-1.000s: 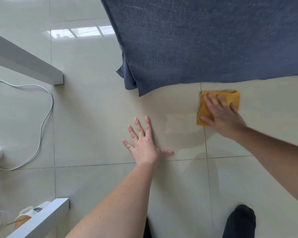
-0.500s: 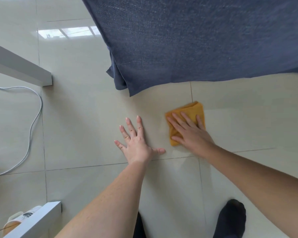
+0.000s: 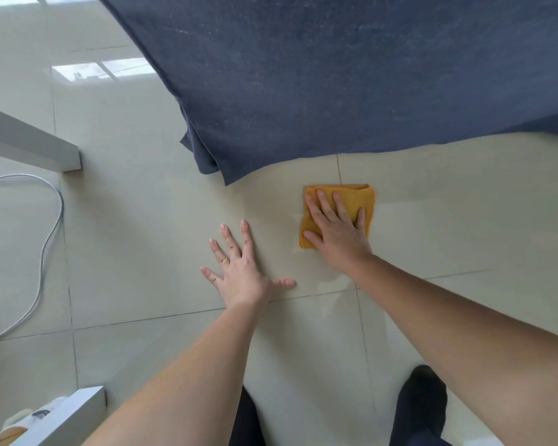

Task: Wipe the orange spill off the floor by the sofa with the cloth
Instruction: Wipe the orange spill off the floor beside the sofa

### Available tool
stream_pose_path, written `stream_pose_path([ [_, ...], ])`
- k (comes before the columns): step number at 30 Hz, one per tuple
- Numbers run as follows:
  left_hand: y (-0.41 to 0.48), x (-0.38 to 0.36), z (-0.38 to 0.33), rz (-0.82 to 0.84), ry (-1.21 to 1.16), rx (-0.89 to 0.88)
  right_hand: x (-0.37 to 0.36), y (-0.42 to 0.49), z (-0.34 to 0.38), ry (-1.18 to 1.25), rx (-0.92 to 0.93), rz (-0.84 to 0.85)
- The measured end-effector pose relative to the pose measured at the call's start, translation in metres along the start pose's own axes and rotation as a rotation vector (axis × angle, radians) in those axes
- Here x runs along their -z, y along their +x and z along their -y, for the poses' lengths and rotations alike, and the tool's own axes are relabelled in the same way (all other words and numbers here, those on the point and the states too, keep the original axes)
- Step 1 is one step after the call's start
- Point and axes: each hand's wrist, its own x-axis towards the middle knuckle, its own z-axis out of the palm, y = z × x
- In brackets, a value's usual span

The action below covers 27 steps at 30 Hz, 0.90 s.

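Note:
A folded orange cloth (image 3: 361, 201) lies flat on the pale tiled floor (image 3: 464, 204), just in front of the dark blue sofa cover (image 3: 335, 75). My right hand (image 3: 337, 230) presses down on the cloth with fingers spread over it. My left hand (image 3: 242, 268) rests flat on the floor to the left of the cloth, fingers apart, holding nothing. A faint wet sheen (image 3: 332, 278) shows on the tile near my right wrist. No distinct orange spill is visible.
A white table leg (image 3: 68, 156) stands at the left, another white leg (image 3: 78, 410) at the bottom left. A white cable (image 3: 50, 239) curves over the floor at the left. My dark-socked foot (image 3: 422, 403) is at the bottom right.
My right hand slid the cloth from far right toward my left hand, then back to the right and closer to the sofa. My left hand stayed planted on the tile.

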Motion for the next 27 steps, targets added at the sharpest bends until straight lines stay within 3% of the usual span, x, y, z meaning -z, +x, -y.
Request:
stream_pose_path([
  [5, -0.002, 0.002, -0.006, 0.039, 0.029, 0.001, 0.018, -0.010, -0.006, 0.174, 0.048, -0.015],
  [7, -0.002, 0.002, -0.010, -0.002, 0.060, 0.011, 0.032, -0.015, -0.019, 0.255, -0.007, -0.212],
  [9, -0.004, 0.007, -0.019, -0.173, 0.026, -0.038, 0.043, -0.019, -0.038, 0.253, -0.131, -0.426],
  [11, -0.005, 0.016, -0.033, -0.321, -0.101, -0.143, 0.048, -0.020, -0.056, 0.252, -0.219, -0.498],
  [14, -0.002, 0.026, -0.066, -0.150, -0.370, -0.172, 0.052, -0.012, -0.070, 0.226, -0.178, -0.460],
  [17, 0.002, 0.019, -0.091, -0.034, -0.471, -0.163, 0.054, -0.001, -0.072, 0.235, -0.147, -0.393],
  [22, 0.006, 0.007, -0.116, -0.021, -0.604, -0.053, 0.050, 0.012, -0.065, 0.187, -0.191, -0.306],
  [27, 0.019, 0.009, -0.128, -0.049, -0.718, 0.047, 0.051, 0.012, -0.058, 0.108, -0.192, -0.333],
])
